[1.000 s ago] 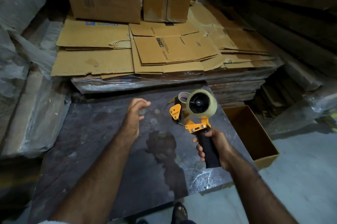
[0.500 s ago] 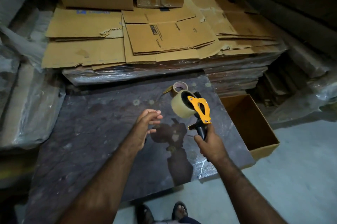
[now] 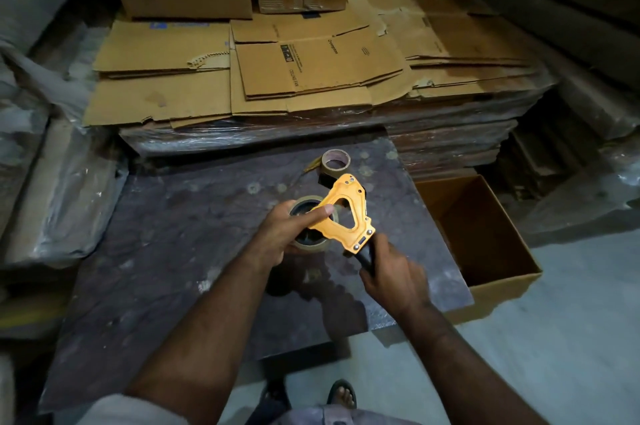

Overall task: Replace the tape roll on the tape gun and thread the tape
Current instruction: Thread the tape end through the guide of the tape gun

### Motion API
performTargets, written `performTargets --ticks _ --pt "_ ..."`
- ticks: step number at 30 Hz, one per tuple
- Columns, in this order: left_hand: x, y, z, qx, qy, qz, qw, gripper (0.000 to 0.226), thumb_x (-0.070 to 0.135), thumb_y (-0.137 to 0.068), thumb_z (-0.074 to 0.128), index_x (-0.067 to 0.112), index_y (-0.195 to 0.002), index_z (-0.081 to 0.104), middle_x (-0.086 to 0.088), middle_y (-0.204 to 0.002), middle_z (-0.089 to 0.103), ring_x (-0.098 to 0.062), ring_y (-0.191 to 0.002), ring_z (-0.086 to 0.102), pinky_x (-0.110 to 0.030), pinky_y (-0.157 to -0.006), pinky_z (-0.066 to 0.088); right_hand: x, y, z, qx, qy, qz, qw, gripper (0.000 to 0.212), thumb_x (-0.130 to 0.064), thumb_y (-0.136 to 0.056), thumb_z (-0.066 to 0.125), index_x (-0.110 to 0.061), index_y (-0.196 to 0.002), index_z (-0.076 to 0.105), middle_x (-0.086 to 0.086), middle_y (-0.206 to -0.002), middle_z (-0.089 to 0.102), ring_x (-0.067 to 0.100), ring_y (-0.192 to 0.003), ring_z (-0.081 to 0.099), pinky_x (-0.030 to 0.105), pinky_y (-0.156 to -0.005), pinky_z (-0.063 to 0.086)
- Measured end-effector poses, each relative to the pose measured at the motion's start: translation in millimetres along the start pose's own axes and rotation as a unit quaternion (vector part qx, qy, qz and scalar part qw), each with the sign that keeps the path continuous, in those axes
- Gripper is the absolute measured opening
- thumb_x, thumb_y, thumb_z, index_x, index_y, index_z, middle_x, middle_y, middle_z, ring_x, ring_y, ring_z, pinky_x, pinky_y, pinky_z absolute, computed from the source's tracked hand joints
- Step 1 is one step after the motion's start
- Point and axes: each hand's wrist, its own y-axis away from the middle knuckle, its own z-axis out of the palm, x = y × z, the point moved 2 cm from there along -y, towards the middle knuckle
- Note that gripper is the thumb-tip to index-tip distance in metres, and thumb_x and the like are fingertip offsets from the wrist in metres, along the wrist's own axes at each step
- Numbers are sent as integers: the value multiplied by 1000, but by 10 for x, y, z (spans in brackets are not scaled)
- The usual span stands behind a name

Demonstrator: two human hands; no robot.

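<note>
1. Orange metal tape gun (image 3: pixel 346 215), centre frame: my right hand (image 3: pixel 393 281) is clenched round its black handle at lower right; long axis runs from there to upper left.
2. Clear tape roll (image 3: pixel 311 244) on gun: my left hand (image 3: pixel 282 234) clasps it, thumb across the frame.
3. Spare brown tape roll (image 3: pixel 335 164): on dark tabletop (image 3: pixel 180 227), just above.

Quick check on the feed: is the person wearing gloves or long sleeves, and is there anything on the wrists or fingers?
No gloves: the left hand and right hand are bare, as are both forearms. No watch, band or ring shows on wrists or fingers. A light sleeve appears only near the left elbow at the bottom edge; the right arm shows no sleeve in frame.
</note>
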Motion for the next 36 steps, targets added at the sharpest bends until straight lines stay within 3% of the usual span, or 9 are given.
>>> performTargets --ticks 6,11,17,20,22,24,29,33,36 --pt "-71 49 54 42 1 21 999 52 49 -66 90 18 -104 75 -2 -93 81 -19 -87 77 -30 -66 57 16 10 -43 -8 30 -5 1000 44 -42 -91 57 -22 -125 37 2 -117 64 26 -95 68 40 -71 57" --pt "-128 113 61 36 20 -11 999 48 58 -74 81 23 -106 76 -1 -102 79 -24 -99 74 -35 -72 58 -25 -26 -62 -3 73 -10 997 37 -39 -91 54 -20 -118 40 3 -112 63 26 -93 68 37 -69 53" --pt "-293 159 -104 55 45 -70 995 55 66 -89 59 22 -122 61 -3 -117 70 -23 -104 68 -49 -92 57 123 -3 243 -91 -18 69 993 39 -43 -88 51 -17 -116 46 12 -113 67 40 -99 67 48 -82 53" --pt "-515 172 -193 70 60 -107 990 59 66 -93 50 15 -116 66 -10 -113 75 -30 -99 73 -47 -88 58 236 -25 367 -150 -154 146 966 49 -42 -75 51 -15 -115 56 21 -101 72 44 -90 68 48 -77 56" --pt "-711 170 -199 52 88 -156 982 67 67 -96 45 7 -117 68 -16 -109 77 -35 -99 74 -44 -83 60 255 -26 451 -181 -321 223 902 35 -28 -74 54 -14 -106 62 19 -86 73 39 -66 70 45 -58 58" --pt "-884 166 -128 23 125 -202 971 77 68 -97 41 -1 -118 67 -21 -107 77 -36 -95 75 -42 -78 62 265 -26 498 -212 -481 310 792 21 -8 -77 54 -9 -97 61 15 -75 70 30 -48 60 32 -45 49" --pt "-1014 93 261 -68 159 -258 951 88 70 -97 34 -10 -118 64 -30 -109 74 -36 -91 75 -39 -74 64 296 -19 341 -275 -716 320 556 16 -14 -71 46 -13 -85 55 6 -61 51 19 -44 48 25 -43 44" --pt "-838 -21 563 -70 197 -253 945 91 73 -95 37 -11 -120 61 -29 -107 74 -37 -91 76 -43 -76 63 376 53 171 -277 -786 268 483 19 -16 -70 44 -11 -84 56 3 -58 42 18 -44 44 26 -43 44" --pt "-678 -126 663 -13 252 -242 937 100 82 -87 39 -10 -121 58 -32 -107 71 -39 -86 76 -46 -71 63 426 104 63 -281 -797 250 472 21 -15 -70 41 -11 -84 56 3 -57 42 17 -42 44 26 -42 42"
